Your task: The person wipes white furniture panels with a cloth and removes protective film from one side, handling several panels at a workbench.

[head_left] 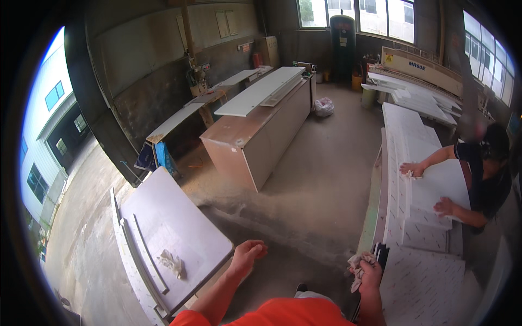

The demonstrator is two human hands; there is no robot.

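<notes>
My left hand [249, 256] hangs in the air just right of a white-topped table [179, 212], its fingers curled in and nothing visible in them. On that table lie a crumpled whitish rag [171, 264] and several long, narrow strips [133, 261] along the left side. My right hand [372, 276] is closed around another crumpled rag [359, 266], off-white with darker marks. It is held beside the near left edge of a stack of white panels [424, 277], next to some dark strips [381, 255].
At right a co-worker [489, 168] leans over the panels, both hands on them, a rag under one. A long brown cabinet-like bench [261, 146] bearing white boards [261, 89] stands mid-room. Behind are a dark green tank [342, 49], a plastic bag [324, 107] and a large machine [424, 70].
</notes>
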